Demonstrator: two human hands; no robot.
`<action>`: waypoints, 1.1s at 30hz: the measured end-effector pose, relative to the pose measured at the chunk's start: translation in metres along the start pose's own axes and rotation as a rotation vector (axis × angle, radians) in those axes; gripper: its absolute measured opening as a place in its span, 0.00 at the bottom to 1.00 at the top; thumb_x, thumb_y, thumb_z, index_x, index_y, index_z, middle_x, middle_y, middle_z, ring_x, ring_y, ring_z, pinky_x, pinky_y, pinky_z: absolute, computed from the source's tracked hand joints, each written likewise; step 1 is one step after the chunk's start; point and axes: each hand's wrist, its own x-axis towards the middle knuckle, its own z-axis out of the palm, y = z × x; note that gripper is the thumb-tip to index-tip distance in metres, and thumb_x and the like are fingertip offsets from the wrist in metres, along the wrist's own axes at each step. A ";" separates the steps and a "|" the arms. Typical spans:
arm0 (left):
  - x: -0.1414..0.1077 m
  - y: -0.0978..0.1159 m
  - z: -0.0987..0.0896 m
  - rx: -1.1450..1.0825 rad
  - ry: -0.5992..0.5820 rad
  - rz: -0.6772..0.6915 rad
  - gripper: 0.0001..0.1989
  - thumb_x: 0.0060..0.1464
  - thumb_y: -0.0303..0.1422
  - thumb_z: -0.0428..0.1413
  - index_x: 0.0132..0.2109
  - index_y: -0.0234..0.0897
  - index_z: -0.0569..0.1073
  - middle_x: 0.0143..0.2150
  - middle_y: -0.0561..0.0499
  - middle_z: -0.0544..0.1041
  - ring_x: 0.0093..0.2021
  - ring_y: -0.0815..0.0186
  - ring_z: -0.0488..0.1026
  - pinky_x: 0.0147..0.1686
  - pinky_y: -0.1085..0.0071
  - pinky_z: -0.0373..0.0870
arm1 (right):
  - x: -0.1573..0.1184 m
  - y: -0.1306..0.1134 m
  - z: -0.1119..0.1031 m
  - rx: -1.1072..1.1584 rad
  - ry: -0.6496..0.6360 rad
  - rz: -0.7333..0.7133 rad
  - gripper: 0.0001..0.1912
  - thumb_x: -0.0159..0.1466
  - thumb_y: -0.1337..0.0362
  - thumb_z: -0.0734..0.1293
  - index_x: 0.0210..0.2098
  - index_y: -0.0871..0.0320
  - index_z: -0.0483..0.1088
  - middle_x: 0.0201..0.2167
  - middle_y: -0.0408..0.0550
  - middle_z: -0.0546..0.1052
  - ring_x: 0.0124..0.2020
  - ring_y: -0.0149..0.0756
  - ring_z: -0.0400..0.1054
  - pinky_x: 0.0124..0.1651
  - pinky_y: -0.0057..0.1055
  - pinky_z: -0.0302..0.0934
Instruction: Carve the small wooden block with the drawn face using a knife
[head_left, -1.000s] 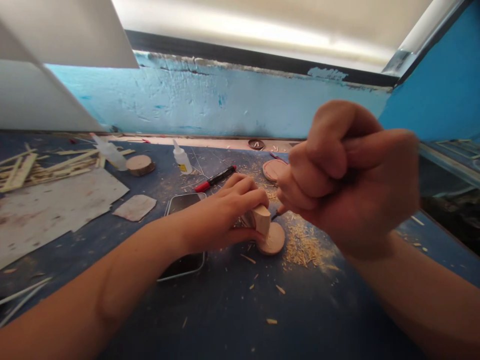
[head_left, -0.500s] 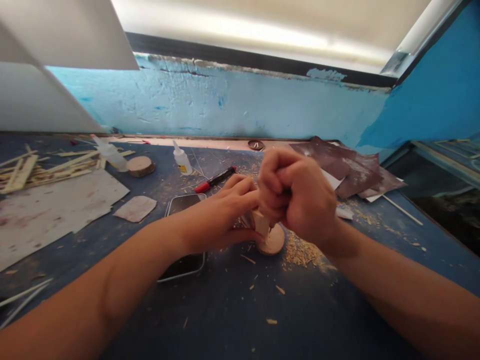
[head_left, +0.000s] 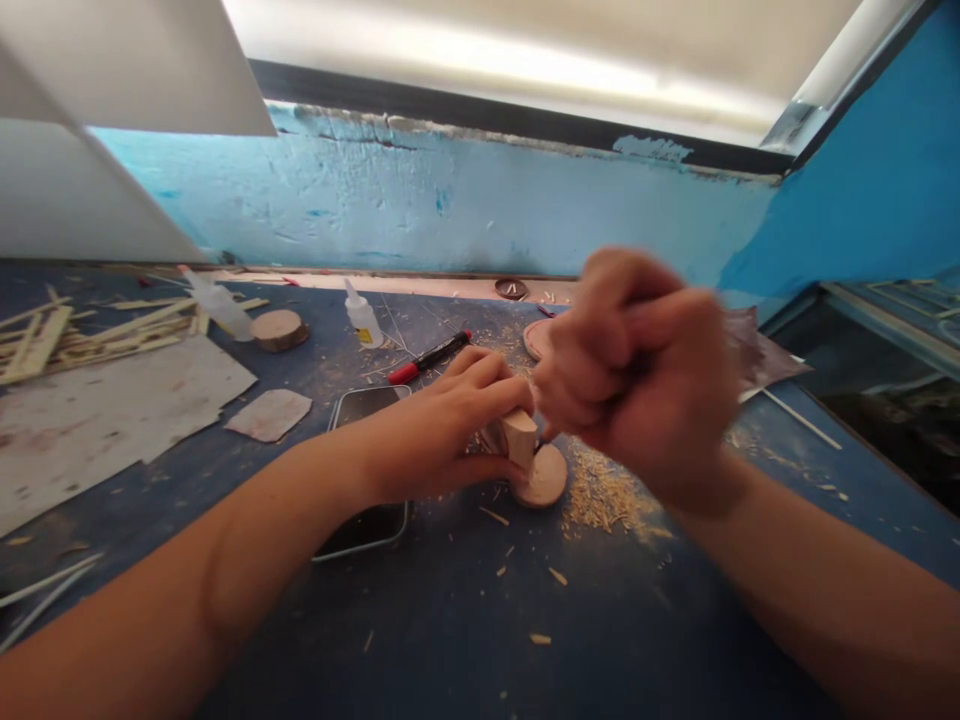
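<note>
At six o'clock from the wooden block [head_left: 519,440], a loose splinter [head_left: 540,638] lay on the blue tabletop [head_left: 450,640]; a phone [head_left: 369,530] sat at eight. The left hand [head_left: 450,425] pinched the block upright between thumb and close-set fingers, over the wooden disc [head_left: 549,480], presumably bracing it against slipping. Right hand [head_left: 637,370], blurred, at two o'clock: fingers curled into a fist around a slim tool [head_left: 541,441], mostly hidden, its tip angled towards the block, probably for control. Shavings [head_left: 604,497] lay at four. Beyond, the marker [head_left: 431,357] and glue bottle [head_left: 364,322] stood off around ten, leaving working room.
</note>
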 end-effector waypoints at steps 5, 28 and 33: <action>0.000 -0.002 0.001 0.016 0.001 0.008 0.23 0.62 0.45 0.63 0.61 0.47 0.71 0.59 0.44 0.69 0.63 0.48 0.62 0.65 0.45 0.63 | -0.002 0.002 -0.003 -0.046 -0.093 0.027 0.16 0.58 0.79 0.54 0.21 0.55 0.63 0.15 0.35 0.52 0.15 0.27 0.43 0.17 0.26 0.44; 0.000 -0.002 -0.001 0.014 0.009 0.014 0.20 0.61 0.45 0.63 0.56 0.45 0.73 0.56 0.44 0.71 0.61 0.47 0.63 0.64 0.46 0.63 | -0.004 0.007 -0.007 -0.012 -0.105 0.068 0.14 0.58 0.78 0.58 0.22 0.55 0.64 0.16 0.36 0.55 0.16 0.28 0.45 0.19 0.28 0.44; -0.001 -0.002 0.000 0.002 0.010 0.020 0.20 0.61 0.45 0.63 0.57 0.45 0.73 0.57 0.44 0.72 0.61 0.48 0.65 0.66 0.46 0.62 | -0.005 0.008 -0.008 -0.026 -0.126 0.056 0.13 0.57 0.78 0.59 0.22 0.55 0.64 0.15 0.35 0.56 0.15 0.28 0.46 0.17 0.27 0.44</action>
